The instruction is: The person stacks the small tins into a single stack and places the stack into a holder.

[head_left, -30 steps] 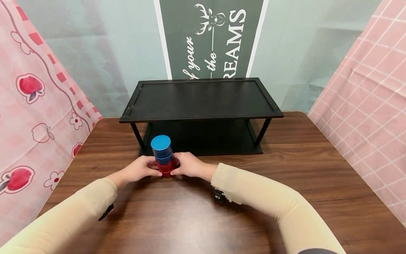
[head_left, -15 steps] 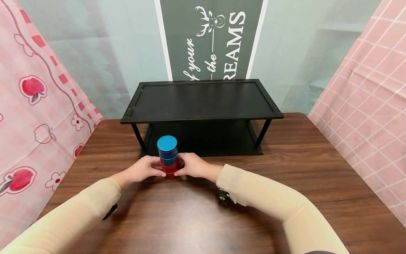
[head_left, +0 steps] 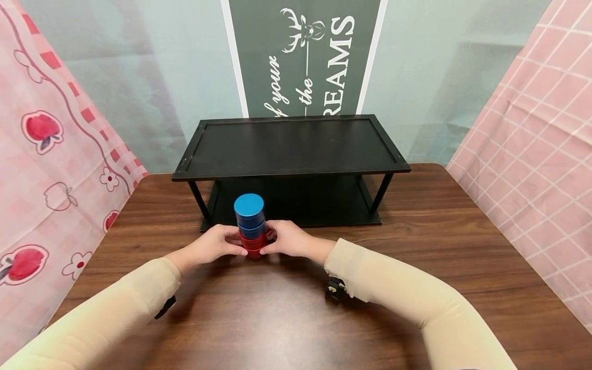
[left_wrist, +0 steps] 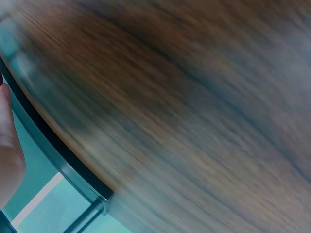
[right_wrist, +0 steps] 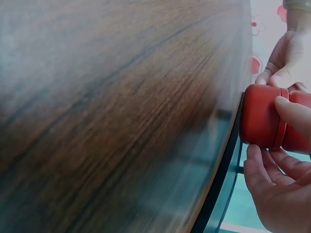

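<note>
A blue lidded canister (head_left: 250, 210) stands upright on top of a red lidded canister (head_left: 253, 243), in front of the black rack in the head view. My left hand (head_left: 211, 247) grips the red canister from the left, thumb on its near side. From the right, my right hand (head_left: 292, 239) grips the same canister. The right wrist view shows the red canister (right_wrist: 262, 116) close up, thumb near its seam and fingers underneath in that picture. Only a bit of hand (left_wrist: 7, 155) shows at the left wrist view's edge. Whether the canister's base touches the table cannot be told.
A black two-tier rack (head_left: 291, 146) stands at the back of the brown wooden table (head_left: 287, 308). The stack is near the left part of its front edge. Pink cloths (head_left: 536, 133) hang at both sides, and a printed curtain (head_left: 185, 67) hangs behind.
Both hands have moved a little to the right with the stacked canisters, along the front of the rack. Their hold on the red canister looks the same.
</note>
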Demonstrator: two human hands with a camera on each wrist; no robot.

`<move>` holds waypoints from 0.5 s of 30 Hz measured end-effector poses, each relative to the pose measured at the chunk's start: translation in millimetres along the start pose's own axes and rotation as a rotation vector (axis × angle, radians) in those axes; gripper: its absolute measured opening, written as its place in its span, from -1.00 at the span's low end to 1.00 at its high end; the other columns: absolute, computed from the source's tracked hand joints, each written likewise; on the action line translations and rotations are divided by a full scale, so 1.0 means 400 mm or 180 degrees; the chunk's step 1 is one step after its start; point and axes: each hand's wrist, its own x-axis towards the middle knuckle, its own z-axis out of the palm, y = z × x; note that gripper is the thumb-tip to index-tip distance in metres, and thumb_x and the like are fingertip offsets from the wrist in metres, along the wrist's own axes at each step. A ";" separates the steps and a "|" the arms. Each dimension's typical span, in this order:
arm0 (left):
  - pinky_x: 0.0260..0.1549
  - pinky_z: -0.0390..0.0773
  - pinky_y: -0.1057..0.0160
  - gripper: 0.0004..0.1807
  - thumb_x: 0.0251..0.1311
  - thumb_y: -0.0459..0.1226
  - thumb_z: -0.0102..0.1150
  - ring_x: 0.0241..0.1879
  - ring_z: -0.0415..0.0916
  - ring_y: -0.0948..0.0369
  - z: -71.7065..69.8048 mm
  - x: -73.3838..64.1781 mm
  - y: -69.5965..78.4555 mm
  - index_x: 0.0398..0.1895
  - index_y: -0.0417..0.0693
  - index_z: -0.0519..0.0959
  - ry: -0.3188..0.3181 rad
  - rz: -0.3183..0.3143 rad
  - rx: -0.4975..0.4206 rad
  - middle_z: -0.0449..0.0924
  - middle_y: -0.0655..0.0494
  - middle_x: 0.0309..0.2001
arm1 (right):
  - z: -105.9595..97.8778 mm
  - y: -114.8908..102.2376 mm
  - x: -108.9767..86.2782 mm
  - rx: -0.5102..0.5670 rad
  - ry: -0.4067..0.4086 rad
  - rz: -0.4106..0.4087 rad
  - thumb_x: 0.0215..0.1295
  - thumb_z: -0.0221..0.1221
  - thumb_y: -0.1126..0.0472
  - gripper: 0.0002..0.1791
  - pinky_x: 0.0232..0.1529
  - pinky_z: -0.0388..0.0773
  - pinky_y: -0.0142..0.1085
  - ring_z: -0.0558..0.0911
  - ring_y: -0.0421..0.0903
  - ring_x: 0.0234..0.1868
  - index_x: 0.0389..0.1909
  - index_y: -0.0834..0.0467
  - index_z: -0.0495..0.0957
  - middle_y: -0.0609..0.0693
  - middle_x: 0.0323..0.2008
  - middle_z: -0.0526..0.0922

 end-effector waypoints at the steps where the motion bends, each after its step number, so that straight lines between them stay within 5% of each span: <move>1: -0.08 0.53 0.23 -0.58 0.06 -0.27 0.32 -0.06 0.57 0.11 0.002 0.000 0.003 0.02 -0.20 0.55 0.0021 0.0007 -0.0010 0.61 -0.04 -0.06 | -0.004 0.000 -0.003 0.0060 0.0005 -0.0002 0.04 0.38 0.18 -0.43 -0.04 0.51 -0.34 0.60 -0.13 -0.12 0.07 0.26 0.44 0.05 -0.08 0.62; 15: 0.03 0.46 0.09 -0.47 0.06 -0.23 0.33 0.04 0.51 0.09 0.039 0.012 0.048 0.14 -0.14 0.50 0.0243 -0.0013 -0.0384 0.56 -0.02 0.04 | -0.049 0.009 -0.062 0.0685 0.0212 0.0070 0.05 0.37 0.23 -0.41 -0.09 0.55 -0.31 0.59 -0.06 -0.09 0.12 0.26 0.42 0.08 -0.04 0.58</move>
